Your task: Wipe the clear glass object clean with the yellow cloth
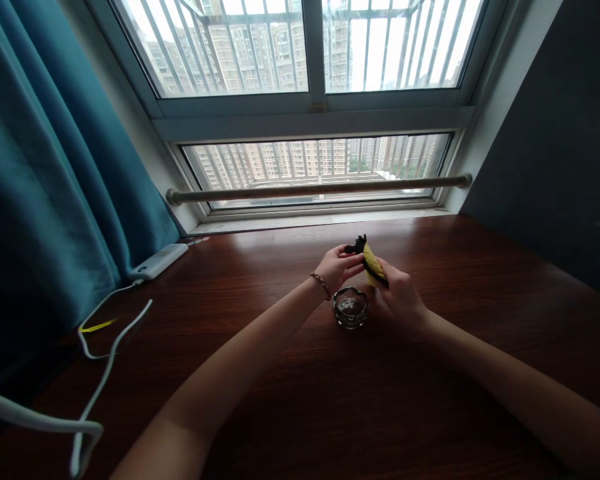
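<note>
Both of my hands meet over the dark wooden table (300, 400), a little beyond a small round glass dish (351, 308). My right hand (400, 293) is closed around a yellow and black object (373, 264), perhaps a blackened banana; I cannot make it out for certain. My left hand (339, 267), with a beaded bracelet at the wrist, pinches the black top end of the same object. The glass dish stands on the table just below and between the two hands.
A white power bank (159, 261) lies at the table's left edge with a white cable (105, 347) trailing toward me. A teal curtain (45, 180) hangs at the left. A barred window with a metal rail (320, 189) runs along the far side.
</note>
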`<state>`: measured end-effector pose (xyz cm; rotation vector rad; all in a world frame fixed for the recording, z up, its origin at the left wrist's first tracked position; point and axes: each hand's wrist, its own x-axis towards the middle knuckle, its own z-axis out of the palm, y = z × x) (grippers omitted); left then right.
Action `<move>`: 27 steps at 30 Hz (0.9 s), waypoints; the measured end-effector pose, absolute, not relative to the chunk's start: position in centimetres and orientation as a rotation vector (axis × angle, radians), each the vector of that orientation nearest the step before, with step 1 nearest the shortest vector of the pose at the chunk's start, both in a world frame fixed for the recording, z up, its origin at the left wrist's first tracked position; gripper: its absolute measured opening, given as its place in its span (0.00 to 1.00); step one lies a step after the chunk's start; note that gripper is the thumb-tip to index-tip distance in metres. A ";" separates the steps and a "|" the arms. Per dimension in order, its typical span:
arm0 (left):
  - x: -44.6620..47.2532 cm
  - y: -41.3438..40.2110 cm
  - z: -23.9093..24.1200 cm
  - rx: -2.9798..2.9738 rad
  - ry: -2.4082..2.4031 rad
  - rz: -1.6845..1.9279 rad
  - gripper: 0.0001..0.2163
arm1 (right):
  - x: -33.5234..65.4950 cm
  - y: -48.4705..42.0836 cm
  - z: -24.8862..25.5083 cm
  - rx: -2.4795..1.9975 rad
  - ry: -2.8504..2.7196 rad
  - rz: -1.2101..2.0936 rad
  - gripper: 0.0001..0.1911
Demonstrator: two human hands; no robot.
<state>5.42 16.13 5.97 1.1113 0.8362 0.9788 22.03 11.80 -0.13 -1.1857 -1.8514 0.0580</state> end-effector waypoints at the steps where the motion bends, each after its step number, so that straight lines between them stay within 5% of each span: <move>1: 5.4 16.3 5.3 1.180 0.897 0.947 0.10 | 23.0 12.4 -0.4 -1.236 -1.832 0.056 0.25; 8: 0.3 15.5 0.8 1.498 1.191 0.536 0.19 | 26.6 13.8 0.0 -1.287 -1.643 -0.186 0.27; 17: 0.5 13.7 -0.3 1.355 1.090 0.618 0.03 | 23.8 13.8 -1.7 -1.426 -1.333 0.768 0.18; 27: 0.3 14.6 -1.4 0.909 0.831 0.979 0.16 | 21.1 11.4 0.6 -1.192 -0.634 1.431 0.08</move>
